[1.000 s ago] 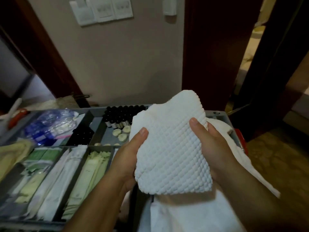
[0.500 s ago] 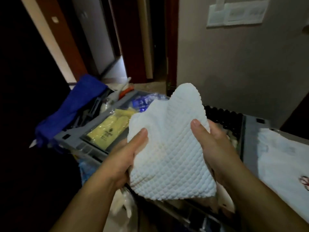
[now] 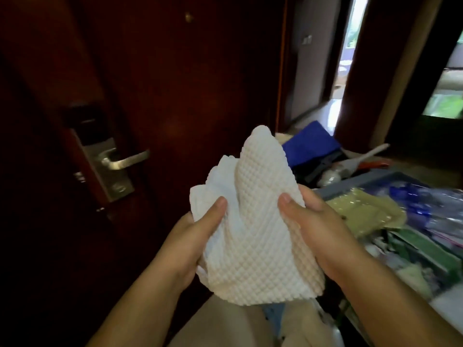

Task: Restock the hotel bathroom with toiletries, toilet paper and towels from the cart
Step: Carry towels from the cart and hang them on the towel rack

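Note:
A white waffle-textured towel (image 3: 255, 221) is bunched upright in front of me, held by both hands. My left hand (image 3: 193, 236) grips its left edge with the thumb on top. On the right side my right hand (image 3: 315, 226) clamps it the same way. The grey cart tray (image 3: 375, 182) lies to the right, partly cut off by the frame, with a yellowish plastic packet (image 3: 363, 211), blue-capped bottles in clear wrap (image 3: 426, 199) and green sachets (image 3: 426, 249) in its compartments.
A dark wooden door (image 3: 175, 83) with a silver lever handle (image 3: 122, 160) and lock plate fills the left. A blue cloth (image 3: 310, 144) and a white brush handle (image 3: 363, 156) lie at the cart's far end. A lit corridor opening (image 3: 348, 46) shows behind.
My view has swung left, from the cart and wall to the dark door. Both hands keep hold of the towel, which now bunches into a taller peak.

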